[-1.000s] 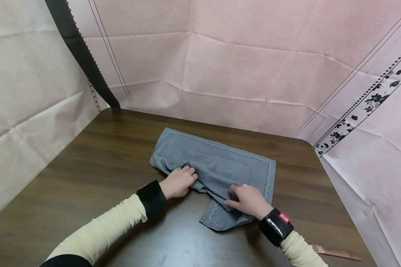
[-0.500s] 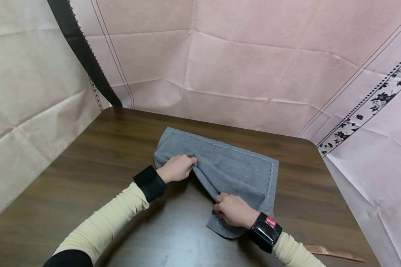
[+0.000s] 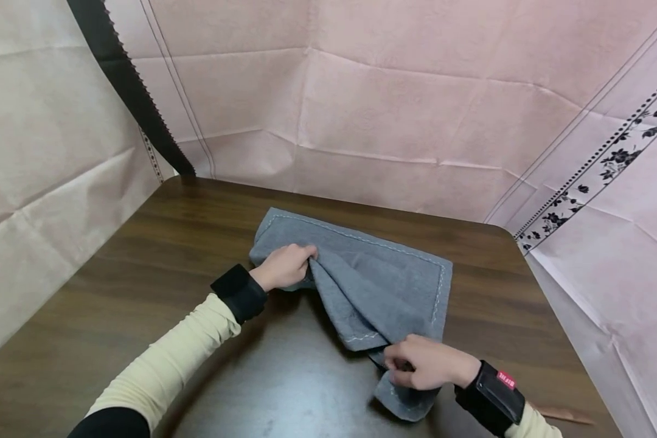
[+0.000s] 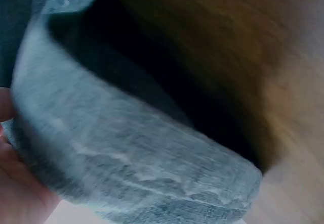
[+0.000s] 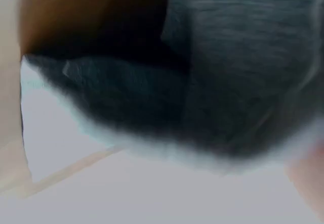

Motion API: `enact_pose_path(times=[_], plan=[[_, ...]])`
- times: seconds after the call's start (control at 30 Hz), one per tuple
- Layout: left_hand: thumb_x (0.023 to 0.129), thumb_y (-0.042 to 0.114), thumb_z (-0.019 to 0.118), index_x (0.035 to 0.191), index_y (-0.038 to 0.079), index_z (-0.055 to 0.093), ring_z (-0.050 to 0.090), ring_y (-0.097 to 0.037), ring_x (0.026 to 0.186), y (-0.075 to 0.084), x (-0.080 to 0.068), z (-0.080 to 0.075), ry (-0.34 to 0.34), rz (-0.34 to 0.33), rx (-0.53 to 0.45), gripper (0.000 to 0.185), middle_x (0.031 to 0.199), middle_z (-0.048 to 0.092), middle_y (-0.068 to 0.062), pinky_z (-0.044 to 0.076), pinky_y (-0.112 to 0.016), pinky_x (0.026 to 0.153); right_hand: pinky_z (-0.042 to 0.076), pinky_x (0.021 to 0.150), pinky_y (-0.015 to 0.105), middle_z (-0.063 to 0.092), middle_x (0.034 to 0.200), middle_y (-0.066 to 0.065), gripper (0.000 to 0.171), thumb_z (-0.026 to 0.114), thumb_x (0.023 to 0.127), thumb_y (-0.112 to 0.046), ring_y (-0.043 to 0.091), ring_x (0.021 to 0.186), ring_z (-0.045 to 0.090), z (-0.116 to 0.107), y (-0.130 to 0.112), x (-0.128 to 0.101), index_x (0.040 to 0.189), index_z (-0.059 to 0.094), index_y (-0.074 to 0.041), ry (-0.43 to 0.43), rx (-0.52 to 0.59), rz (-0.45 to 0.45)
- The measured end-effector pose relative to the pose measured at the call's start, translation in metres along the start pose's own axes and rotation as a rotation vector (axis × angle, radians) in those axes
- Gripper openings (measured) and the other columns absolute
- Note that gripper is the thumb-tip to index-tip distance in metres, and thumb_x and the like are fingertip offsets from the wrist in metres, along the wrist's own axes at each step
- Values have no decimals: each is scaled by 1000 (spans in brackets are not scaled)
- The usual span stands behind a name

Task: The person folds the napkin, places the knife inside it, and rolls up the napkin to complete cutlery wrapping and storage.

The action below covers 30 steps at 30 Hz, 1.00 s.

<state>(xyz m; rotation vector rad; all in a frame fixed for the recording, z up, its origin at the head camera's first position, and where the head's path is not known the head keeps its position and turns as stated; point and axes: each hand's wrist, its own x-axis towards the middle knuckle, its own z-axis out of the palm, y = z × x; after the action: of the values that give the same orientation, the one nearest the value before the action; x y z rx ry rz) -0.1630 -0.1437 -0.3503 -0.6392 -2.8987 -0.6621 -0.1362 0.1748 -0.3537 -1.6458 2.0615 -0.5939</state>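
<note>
A grey cloth (image 3: 380,277) with pale stitching along its edge lies partly folded on a dark wooden table (image 3: 142,274). My left hand (image 3: 285,266) grips a bunched fold at the cloth's left side. Nearer the front, my right hand (image 3: 424,364) pinches the cloth's near corner, which hangs loosely below the fingers. The left wrist view shows the grey cloth (image 4: 126,148) close up and blurred, curving over the table. In the right wrist view the cloth (image 5: 228,82) is a dark blur.
Pink paper sheets (image 3: 389,103) wall the table at the back and on both sides. A black strip (image 3: 131,91) runs diagonally at the back left. A thin brown strip (image 3: 561,415) lies near the table's front right edge.
My right hand has drawn the cloth's near corner toward me and to the right, stretching out the fold. My left hand has shifted slightly back, still gripping the cloth.
</note>
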Motion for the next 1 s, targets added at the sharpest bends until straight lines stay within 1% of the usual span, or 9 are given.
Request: enact_pose_path(times=[0.17, 0.27, 0.37, 0.53, 0.63, 0.7, 0.83, 0.93, 1.0], plan=[[93, 18, 47, 99, 7, 60, 39, -11, 55, 2, 2, -5, -37, 24, -28, 19, 71, 54, -4, 33, -27, 57, 32, 44, 18, 38, 54, -16, 24, 62, 84, -38, -3, 47, 36, -5, 9, 3, 72, 53, -20, 100, -194, 251], [85, 42, 58, 83, 12, 57, 38, -10, 57, 3, 2, -7, -86, 46, 74, 30, 63, 41, 4, 32, -26, 57, 33, 45, 23, 38, 55, -11, 30, 70, 77, -35, 4, 48, 39, -2, 15, 3, 68, 48, -16, 182, -360, 338], [78, 49, 63, 67, 17, 45, 32, -8, 55, 3, -1, -9, -136, 74, 135, 39, 61, 28, 8, 28, -24, 54, 36, 44, 29, 43, 56, -5, 30, 75, 71, -25, 11, 50, 46, 2, 20, 1, 69, 48, -12, 228, -477, 431], [91, 39, 51, 54, 19, 35, 24, -5, 45, -1, -6, -14, -174, 68, -72, 45, 52, 24, 9, 24, -22, 49, 38, 43, 33, 47, 58, -2, 30, 78, 67, -18, 16, 51, 50, 5, 27, -4, 79, 52, -10, 294, -510, 545], [96, 39, 41, 51, 20, 35, 23, -4, 42, -7, -5, -18, -170, 54, -211, 49, 48, 26, 10, 25, -22, 46, 36, 43, 32, 42, 57, -5, 29, 78, 68, -20, 13, 51, 46, 4, 29, -7, 82, 54, -11, 311, -477, 544], [97, 35, 39, 50, 19, 35, 24, -6, 42, -10, -3, -20, -159, 32, -218, 50, 48, 26, 9, 25, -23, 45, 35, 45, 30, 42, 58, -7, 26, 77, 69, -22, 10, 53, 44, 4, 31, -8, 83, 56, -12, 300, -451, 524], [91, 26, 53, 56, 13, 46, 37, -14, 51, -8, 0, -12, -82, -22, 87, 37, 56, 37, 3, 33, -28, 50, 35, 47, 28, 45, 62, -8, 20, 76, 72, -22, 8, 56, 44, 6, 35, -9, 77, 57, -15, 277, -414, 461], [82, 16, 63, 72, 8, 55, 49, -21, 62, -3, -1, 4, 44, 17, 380, 15, 67, 49, -4, 41, -34, 54, 37, 49, 28, 49, 65, -7, 19, 75, 71, -19, 8, 59, 47, 7, 38, -10, 74, 57, -15, 283, -415, 430], [78, 9, 63, 80, 7, 56, 52, -22, 63, 5, -5, 13, 93, 42, 425, 8, 70, 53, -5, 43, -34, 53, 38, 50, 29, 49, 67, -6, 19, 75, 72, -18, 9, 61, 48, 7, 39, -10, 75, 57, -15, 285, -414, 424]])
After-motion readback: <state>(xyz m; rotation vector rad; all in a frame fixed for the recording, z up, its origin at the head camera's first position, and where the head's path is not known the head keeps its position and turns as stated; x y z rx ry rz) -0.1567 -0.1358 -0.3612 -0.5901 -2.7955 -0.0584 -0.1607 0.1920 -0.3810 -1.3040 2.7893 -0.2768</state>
